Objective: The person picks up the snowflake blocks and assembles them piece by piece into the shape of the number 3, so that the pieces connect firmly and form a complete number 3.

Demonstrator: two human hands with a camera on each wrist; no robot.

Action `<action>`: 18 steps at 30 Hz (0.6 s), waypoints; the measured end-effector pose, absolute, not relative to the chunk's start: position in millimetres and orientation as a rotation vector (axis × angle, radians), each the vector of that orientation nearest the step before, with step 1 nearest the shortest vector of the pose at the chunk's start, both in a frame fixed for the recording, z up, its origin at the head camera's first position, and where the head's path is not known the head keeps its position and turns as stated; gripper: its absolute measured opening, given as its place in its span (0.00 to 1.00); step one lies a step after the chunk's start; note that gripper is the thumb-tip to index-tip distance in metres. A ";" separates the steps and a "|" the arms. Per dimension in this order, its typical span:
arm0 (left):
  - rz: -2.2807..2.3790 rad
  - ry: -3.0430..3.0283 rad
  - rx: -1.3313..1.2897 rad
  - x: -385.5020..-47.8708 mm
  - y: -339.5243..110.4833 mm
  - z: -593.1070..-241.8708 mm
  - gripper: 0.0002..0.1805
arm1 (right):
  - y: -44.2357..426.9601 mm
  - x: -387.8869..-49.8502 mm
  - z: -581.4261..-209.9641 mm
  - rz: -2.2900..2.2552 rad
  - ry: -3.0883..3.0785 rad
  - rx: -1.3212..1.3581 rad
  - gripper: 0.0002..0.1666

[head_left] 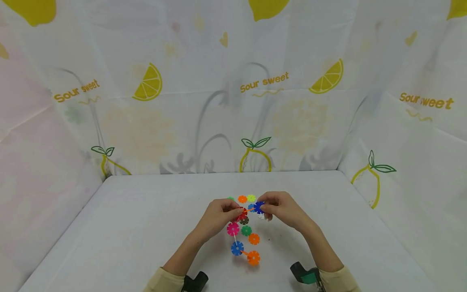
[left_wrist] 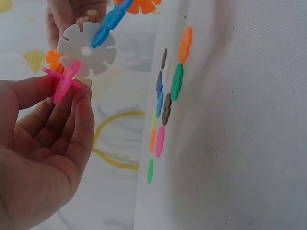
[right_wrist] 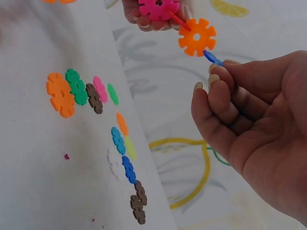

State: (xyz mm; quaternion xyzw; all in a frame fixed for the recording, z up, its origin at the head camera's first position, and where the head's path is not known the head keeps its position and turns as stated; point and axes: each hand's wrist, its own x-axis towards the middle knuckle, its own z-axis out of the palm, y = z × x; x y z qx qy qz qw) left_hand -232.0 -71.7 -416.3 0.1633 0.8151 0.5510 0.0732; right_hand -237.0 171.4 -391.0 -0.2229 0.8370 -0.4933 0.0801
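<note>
A chain of slotted plastic snowflake discs hangs between both hands above the table. My left hand (head_left: 216,219) pinches it around a red disc (head_left: 243,213) and a pink disc (head_left: 232,228); the fingers partly cover that joint. Below the pink disc come a white disc (left_wrist: 86,49), a blue disc (head_left: 237,248) and an orange disc (head_left: 253,258). My right hand (head_left: 288,209) pinches a dark blue disc (head_left: 259,207) between thumb and fingertips. In the right wrist view this blue disc meets the edge of another orange disc (right_wrist: 197,37), which joins the red one.
Loose discs lie flat on the white table (head_left: 109,243) beneath and behind the hands: green (head_left: 246,230), orange (head_left: 254,239), brown (right_wrist: 94,98), yellow (head_left: 251,198) and several others. A lemon-print cloth (head_left: 204,121) hangs behind and at the sides.
</note>
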 end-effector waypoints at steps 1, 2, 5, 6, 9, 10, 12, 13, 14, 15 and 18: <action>1.648 2.457 0.489 -231.5 -71.3 -415.7 0.12 | 171.3 -236.7 -390.8 -1.478 2.497 -0.667 0.10; 1.641 2.465 0.490 -231.2 -70.9 -415.3 0.11 | 171.1 -236.8 -391.1 -1.479 2.494 -0.670 0.10; 1.626 2.478 0.505 -230.5 -70.2 -414.8 0.11 | 169.5 -236.8 -392.2 -1.478 2.490 -0.685 0.10; 1.624 2.478 0.511 -230.6 -70.2 -415.0 0.11 | 168.9 -236.8 -392.5 -1.477 2.491 -0.688 0.10; 1.620 2.480 0.525 -230.8 -70.4 -415.6 0.10 | 166.8 -236.7 -393.4 -1.477 2.497 -0.694 0.10; 1.621 2.481 0.526 -230.7 -70.4 -415.5 0.10 | 166.2 -236.6 -393.3 -1.477 2.502 -0.693 0.09; 1.623 2.488 0.529 -230.6 -70.3 -415.5 0.10 | 165.4 -236.1 -393.4 -1.483 2.511 -0.695 0.09; 1.623 2.493 0.531 -230.5 -70.2 -415.5 0.10 | 164.9 -235.8 -393.5 -1.487 2.518 -0.698 0.09; 1.623 2.499 0.532 -230.3 -70.0 -415.4 0.10 | 164.2 -235.7 -394.0 -1.491 2.520 -0.702 0.09; 1.624 2.505 0.533 -230.1 -69.9 -415.3 0.10 | 163.5 -235.7 -394.7 -1.493 2.523 -0.708 0.09; 1.624 2.526 0.529 -229.0 -69.9 -414.9 0.09 | 161.0 -236.2 -396.9 -1.503 2.519 -0.730 0.09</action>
